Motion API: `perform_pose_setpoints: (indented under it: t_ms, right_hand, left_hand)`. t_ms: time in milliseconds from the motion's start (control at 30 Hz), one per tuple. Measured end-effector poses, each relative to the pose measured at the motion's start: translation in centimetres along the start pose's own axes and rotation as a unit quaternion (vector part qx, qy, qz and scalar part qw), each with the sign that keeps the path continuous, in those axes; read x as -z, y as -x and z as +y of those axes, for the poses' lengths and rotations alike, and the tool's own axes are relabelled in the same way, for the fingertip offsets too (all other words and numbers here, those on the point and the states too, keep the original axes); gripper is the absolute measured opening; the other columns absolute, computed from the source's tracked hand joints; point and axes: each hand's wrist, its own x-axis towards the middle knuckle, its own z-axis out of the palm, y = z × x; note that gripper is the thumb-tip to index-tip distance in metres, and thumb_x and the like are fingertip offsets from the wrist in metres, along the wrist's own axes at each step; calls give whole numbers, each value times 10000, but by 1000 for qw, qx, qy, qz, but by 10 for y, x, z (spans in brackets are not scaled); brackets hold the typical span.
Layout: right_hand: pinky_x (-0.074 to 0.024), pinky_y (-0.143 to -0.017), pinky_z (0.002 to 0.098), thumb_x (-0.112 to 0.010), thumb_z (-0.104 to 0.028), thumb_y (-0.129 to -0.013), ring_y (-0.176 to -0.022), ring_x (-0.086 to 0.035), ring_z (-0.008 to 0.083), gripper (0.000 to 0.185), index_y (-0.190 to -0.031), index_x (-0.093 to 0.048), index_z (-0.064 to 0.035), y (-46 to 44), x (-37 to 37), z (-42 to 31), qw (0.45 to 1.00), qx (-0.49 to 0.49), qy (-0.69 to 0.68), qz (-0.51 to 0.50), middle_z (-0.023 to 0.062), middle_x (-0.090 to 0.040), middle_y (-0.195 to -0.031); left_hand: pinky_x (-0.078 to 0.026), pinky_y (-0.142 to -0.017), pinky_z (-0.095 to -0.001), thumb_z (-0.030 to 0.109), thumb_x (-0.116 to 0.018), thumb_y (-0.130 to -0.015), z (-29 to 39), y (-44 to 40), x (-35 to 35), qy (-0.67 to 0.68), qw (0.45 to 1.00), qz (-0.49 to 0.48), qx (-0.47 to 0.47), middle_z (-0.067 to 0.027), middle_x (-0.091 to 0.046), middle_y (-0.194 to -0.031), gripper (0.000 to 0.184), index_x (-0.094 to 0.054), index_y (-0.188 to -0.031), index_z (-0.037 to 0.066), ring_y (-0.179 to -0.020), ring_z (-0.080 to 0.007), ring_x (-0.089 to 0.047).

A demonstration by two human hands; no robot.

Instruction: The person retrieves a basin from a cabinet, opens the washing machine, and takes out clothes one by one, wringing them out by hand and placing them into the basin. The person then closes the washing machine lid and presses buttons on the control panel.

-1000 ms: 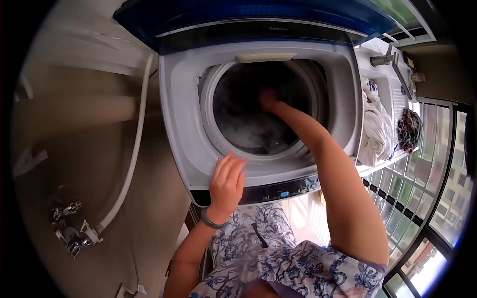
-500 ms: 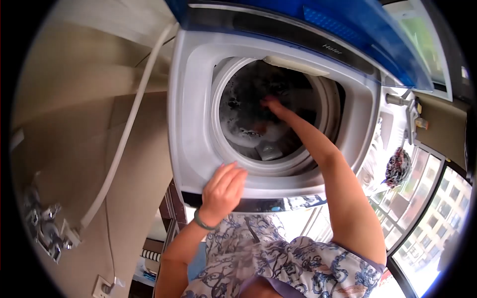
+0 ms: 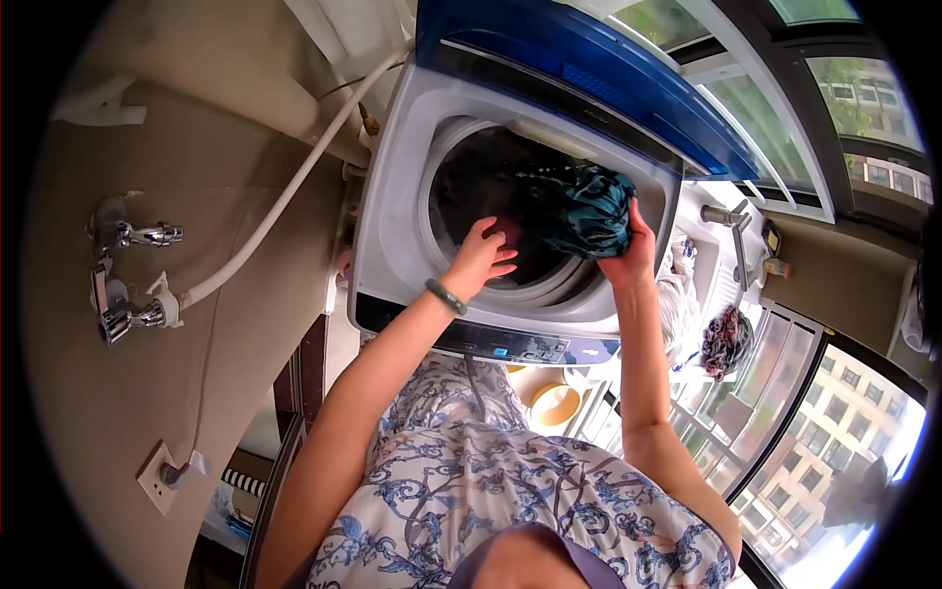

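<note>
A top-loading washing machine (image 3: 395, 162) stands with its blue lid up and dark water in its drum. My right hand (image 3: 630, 245) grips a bunched, wet, dark teal cloth (image 3: 589, 211) at the right side of the drum opening. The cloth's left part trails down over the drum, and drops hang beside it. Over the front left of the drum is my left hand (image 3: 481, 257), its fingers spread and holding nothing. A dark green bangle (image 3: 446, 296) circles my left wrist.
A white hose (image 3: 285, 201) runs from the wall tap (image 3: 128, 314) at left. Right of the machine, a sink holds white cloths (image 3: 677, 304), with a dark patterned bundle (image 3: 726, 344) beside it. A yellow basin (image 3: 555, 403) sits below, near windows.
My right hand has come up out of the drum with the dark teal cloth. My left hand has moved from the machine's front rim to over the drum, fingers spread. The view has turned.
</note>
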Motion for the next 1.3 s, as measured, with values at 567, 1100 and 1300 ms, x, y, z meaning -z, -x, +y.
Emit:
perform_pose_setpoints:
  t_ms: [567,1100,1300]
  right_hand:
    - [-486,-844,315,-511,-257,-955,-921,-630,175,278,-1086,-599,-28,62,56,-19,973,117,188,65,61,-659,-990]
    - [-521,-752,340,-487,-406,-945,-803,-629,212,471,-1217,-539,-25,-69,76,46,982,-114,151,16,112,-647,-990]
    - [-473,-552,291,-427,-130,-953,-541,-474,135,303,-1181,-521,45,-45,75,12,1000,1,5,20,87,-576,-809]
  left_hand:
    - [-467,-942,-382,170,-465,-954,-55,-106,-45,228,970,-76,38,-102,-557,-1225,394,-408,-1328,59,-1148,-240,-518]
    - [-457,-791,-361,164,-670,-804,-36,-12,-52,-607,730,-75,-305,-152,-532,-972,603,-433,-1354,105,-864,-313,-547]
    - [-458,-855,-386,-13,-740,-676,-11,3,-3,-656,658,2,-369,-191,-426,-1147,794,-361,-1374,1,-957,-352,-531]
